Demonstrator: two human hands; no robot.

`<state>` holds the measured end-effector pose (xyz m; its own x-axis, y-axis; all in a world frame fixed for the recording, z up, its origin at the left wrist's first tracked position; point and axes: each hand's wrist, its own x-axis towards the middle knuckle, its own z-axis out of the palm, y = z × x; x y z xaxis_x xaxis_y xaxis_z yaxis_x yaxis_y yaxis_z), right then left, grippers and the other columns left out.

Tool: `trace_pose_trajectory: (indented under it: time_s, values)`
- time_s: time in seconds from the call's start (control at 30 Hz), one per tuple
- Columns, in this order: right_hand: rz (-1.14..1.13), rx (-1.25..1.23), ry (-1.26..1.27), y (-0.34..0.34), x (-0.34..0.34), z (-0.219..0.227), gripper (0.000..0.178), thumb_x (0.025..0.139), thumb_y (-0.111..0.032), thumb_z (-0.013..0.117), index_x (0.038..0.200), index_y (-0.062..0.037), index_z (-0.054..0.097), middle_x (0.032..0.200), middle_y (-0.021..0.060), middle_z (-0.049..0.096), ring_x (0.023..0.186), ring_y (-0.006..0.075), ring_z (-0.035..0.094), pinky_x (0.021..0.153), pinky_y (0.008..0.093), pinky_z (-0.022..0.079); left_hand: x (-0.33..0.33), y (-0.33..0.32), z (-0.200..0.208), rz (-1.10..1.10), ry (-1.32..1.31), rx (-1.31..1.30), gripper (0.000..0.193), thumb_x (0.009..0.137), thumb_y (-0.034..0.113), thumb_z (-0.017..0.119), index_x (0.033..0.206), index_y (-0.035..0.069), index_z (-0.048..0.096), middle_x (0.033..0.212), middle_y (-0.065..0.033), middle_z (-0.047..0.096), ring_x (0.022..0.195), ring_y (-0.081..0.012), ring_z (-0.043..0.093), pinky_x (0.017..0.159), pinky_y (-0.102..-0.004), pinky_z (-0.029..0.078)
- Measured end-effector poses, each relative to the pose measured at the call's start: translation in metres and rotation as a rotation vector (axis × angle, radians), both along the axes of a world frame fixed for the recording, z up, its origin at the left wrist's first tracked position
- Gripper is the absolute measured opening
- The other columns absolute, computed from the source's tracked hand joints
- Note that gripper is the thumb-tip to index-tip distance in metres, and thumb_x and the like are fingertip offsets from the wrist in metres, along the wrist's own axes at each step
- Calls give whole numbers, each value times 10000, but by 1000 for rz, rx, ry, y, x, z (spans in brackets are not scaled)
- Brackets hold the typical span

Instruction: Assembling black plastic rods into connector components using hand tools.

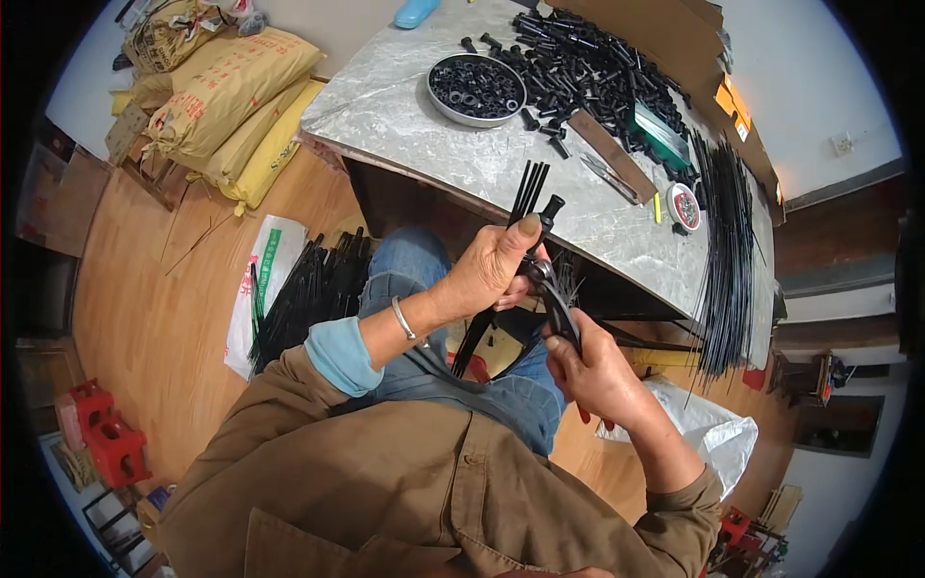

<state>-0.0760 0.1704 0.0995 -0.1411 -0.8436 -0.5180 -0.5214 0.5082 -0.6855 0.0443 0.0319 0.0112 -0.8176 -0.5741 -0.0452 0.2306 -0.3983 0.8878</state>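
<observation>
My left hand (489,271) is wrapped round a bundle of thin black rods (529,186), whose upper ends stick out above the thumb. A black bolt-like piece (552,206) with a round head stands beside them, close to the thumb. Below the fist, the rods run down between my knees. In my right hand (605,371) is a pair of dark pliers (556,306), red at the handle ends. Their jaws meet the bundle by my left fingers; what exactly they grip is hidden.
On the grey table (405,144) are a round tin (476,90) of black nuts or washers, a heap of black bolts (597,63), a small white tub (683,207) and long black wires (727,260). More black rods (313,294) lie left of my knee. Filled sacks (231,96) are stacked far left.
</observation>
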Motion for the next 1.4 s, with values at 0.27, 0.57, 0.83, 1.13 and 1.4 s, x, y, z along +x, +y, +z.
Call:
trace_pose_trajectory:
  time_s: [0.27, 0.57, 0.83, 1.13, 1.4]
  values:
    - [-220, 74, -682, -1, -10, -9, 307, 976, -216, 472, 1197, -5, 438, 791, 130, 614, 593, 214, 624, 523, 335, 535, -11, -6, -12, 39, 14, 25, 673, 895, 649, 386, 800, 6, 562, 476, 23, 386, 373, -66, 385, 349, -227, 329]
    - [-96, 228, -498, -5, -28, 22, 262, 978, -183, 474, 1160, 3, 451, 653, 35, 488, 441, 98, 454, 411, 255, 410, -10, -8, -8, -68, 81, 96, 661, 883, 651, 419, 818, 2, 528, 467, 21, 382, 355, -60, 358, 333, -210, 307]
    - [-206, 229, -634, 4, -21, 14, 246, 974, -175, 485, 1143, 0, 451, 653, 21, 444, 456, 95, 424, 423, 257, 406, -10, -4, -7, -92, 74, 139, 647, 891, 640, 414, 818, 7, 523, 459, 23, 359, 357, -58, 341, 335, -212, 298]
    - [-181, 145, -667, 4, -16, 1, 298, 967, -179, 486, 1200, 1, 441, 730, 73, 538, 548, 157, 561, 554, 334, 550, -11, -5, -7, -120, 110, 157, 658, 888, 643, 415, 840, -1, 544, 462, 23, 371, 352, -70, 361, 324, -219, 297]
    - [-259, 127, -844, 14, -9, -13, 310, 954, -225, 517, 1172, -9, 466, 712, 58, 482, 502, 150, 476, 465, 326, 481, -13, -5, -6, -104, 70, 62, 740, 894, 669, 356, 781, -20, 600, 470, 13, 401, 366, -63, 373, 333, -216, 303]
